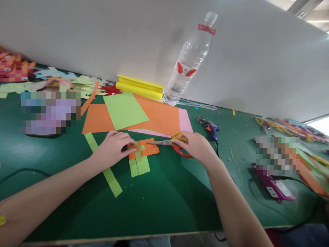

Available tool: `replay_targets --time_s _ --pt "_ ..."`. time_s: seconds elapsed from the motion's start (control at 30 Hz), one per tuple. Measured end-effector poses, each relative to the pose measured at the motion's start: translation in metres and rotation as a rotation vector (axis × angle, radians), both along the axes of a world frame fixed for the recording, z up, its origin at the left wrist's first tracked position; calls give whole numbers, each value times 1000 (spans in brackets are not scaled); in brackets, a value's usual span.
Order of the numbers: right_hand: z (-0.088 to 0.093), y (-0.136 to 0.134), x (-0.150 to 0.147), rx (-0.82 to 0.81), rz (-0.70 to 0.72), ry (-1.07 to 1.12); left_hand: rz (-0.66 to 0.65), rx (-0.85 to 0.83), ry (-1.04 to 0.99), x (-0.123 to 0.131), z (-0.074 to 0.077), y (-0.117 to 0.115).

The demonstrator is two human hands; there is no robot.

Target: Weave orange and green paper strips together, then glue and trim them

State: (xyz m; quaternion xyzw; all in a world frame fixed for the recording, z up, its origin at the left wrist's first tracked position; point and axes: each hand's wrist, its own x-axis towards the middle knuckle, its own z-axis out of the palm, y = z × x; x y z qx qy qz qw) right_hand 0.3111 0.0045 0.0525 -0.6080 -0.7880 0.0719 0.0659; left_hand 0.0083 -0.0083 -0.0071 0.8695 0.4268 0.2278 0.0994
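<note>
A small weave of orange and light green paper strips (144,149) lies on the green tabletop. My left hand (115,147) pinches its left edge, thumb and fingers closed on the paper. My right hand (194,145) grips scissors (166,142) with yellow and red handles. Their blades point left, over the orange strips of the weave; whether they are cutting cannot be made out. A loose light green strip (113,181) runs under my left wrist. Just behind my hands are a light green sheet (125,109), an orange sheet (159,115) and a pink sheet (185,120).
A clear plastic bottle (189,58) stands against the grey partition, beside folded yellow paper (138,89). A blue glue gun (209,127) lies right of my right hand. Farther right is a purple power strip (276,185) with cables. Paper scraps (74,84) pile up at the back left.
</note>
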Motion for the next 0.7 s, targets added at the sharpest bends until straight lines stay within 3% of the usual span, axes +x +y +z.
replay_targets --time_s 0.13,0.3,0.47,0.7 --pt "4 1 8 -40 -61 -26 -4 -1 -7 0 1 0" --pt "7 2 17 -7 -31 12 -3 -7 -4 0 1 -1" --pt "4 -1 1 101 -6 44 1 -17 3 0 1 0" --pt "-5 -3 -14 43 25 47 -1 -19 0 0 1 0"
